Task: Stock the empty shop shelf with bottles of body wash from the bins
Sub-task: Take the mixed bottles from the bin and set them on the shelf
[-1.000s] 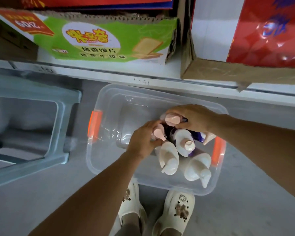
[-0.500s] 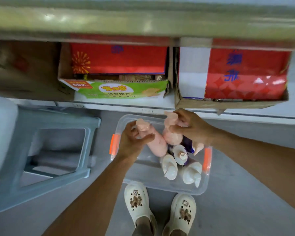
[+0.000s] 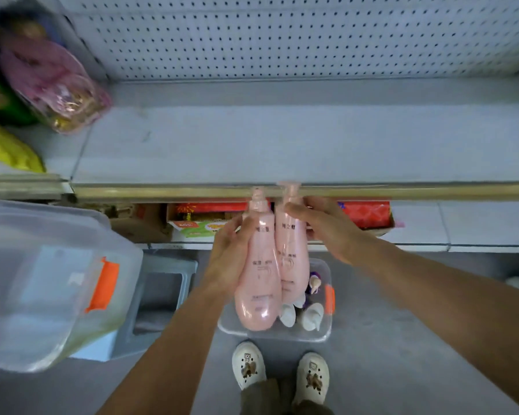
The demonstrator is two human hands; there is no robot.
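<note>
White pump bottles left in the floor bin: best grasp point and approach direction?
Likely the shoulder just under the pump head, coming straight down from above. The white bottles stand upright, packed close together against the floor bin wall, so their sides are mostly blocked; only the tops are exposed. The neck narrows there, giving fingers a ledge.

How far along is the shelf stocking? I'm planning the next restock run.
Barely begun: the shelf in front holds no bottles yet. In hand: the left hand and right hand each hold a pink bottle below its edge. Left: several bottles remain in the floor bin.
</note>
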